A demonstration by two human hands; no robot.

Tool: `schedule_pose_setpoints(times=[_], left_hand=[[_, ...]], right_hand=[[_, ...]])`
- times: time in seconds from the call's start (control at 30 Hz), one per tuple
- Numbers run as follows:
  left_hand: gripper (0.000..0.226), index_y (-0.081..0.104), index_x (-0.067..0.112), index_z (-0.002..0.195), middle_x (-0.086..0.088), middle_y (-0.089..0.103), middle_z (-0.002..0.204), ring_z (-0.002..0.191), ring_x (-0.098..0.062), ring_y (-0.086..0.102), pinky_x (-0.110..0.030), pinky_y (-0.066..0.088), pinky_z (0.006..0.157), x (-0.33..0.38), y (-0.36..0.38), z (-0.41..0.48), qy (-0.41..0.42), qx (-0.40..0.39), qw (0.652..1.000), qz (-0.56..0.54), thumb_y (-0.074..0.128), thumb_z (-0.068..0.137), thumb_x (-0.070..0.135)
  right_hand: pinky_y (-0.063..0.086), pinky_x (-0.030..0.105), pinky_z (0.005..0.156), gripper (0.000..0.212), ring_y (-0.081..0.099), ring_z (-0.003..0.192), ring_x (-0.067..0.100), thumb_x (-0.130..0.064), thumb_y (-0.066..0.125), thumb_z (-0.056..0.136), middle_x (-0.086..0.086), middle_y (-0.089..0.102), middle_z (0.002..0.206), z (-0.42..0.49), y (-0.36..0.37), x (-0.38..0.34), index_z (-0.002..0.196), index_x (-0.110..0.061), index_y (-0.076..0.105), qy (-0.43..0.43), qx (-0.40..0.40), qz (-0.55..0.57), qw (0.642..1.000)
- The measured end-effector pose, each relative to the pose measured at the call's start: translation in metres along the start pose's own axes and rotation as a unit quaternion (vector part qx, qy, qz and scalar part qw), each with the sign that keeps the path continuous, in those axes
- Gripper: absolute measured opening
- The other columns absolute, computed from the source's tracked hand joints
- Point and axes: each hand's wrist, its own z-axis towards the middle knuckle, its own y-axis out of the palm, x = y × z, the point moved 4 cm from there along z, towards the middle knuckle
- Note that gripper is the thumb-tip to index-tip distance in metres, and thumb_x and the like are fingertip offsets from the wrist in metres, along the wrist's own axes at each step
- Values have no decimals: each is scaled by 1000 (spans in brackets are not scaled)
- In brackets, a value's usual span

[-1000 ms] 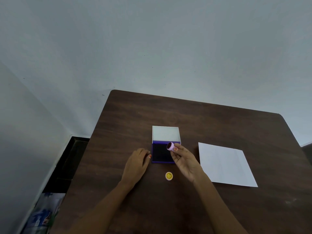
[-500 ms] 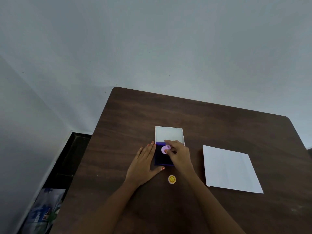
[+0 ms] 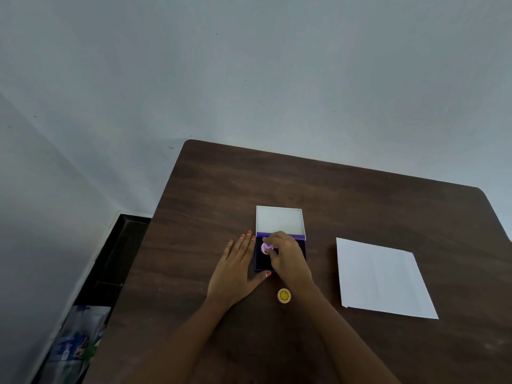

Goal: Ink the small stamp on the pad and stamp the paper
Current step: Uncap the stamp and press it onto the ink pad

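Observation:
The purple ink pad (image 3: 262,262) lies open on the dark wooden table (image 3: 304,189), its white lid (image 3: 279,219) flipped back. My right hand (image 3: 288,256) pinches the small lilac stamp (image 3: 266,248) and holds it face down on the dark pad surface. My left hand (image 3: 235,268) lies flat on the table against the pad's left edge, fingers spread, thumb at its near corner. The white paper (image 3: 382,278) rests to the right, apart from both hands.
A small round cap with a yellow smiley face (image 3: 284,296) sits on the table just below the pad, next to my right wrist. A wall stands behind the table. Off the table's left edge, a printed bag (image 3: 74,345) lies on the floor.
My right hand turned the stamp over and brought it down from above the pad's right edge onto the ink surface. My left hand spread flat beside the pad.

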Motion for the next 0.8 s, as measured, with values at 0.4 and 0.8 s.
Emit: schedule_pose_setpoints(times=[0.4,0.8], left_hand=[[82,1,17,143,-4,4,156,141,-12,-3,-34,-12,111,2,-2,0,-1,0,1000,-1,31,84,64],[80,4,19,143,-3,9,155,142,-12,5,-32,-8,113,4,-6,-3,1,19,1000,-24,33,84,64]], right_hand=[[45,33,89,26,55,106,28,-2,56,84,18,64,111,-4,9,1,110,0,57,-7,24,-11,1000],[46,27,88,24,58,101,21,-8,63,81,14,66,110,-5,-8,21,105,-6,63,172,86,246,950]])
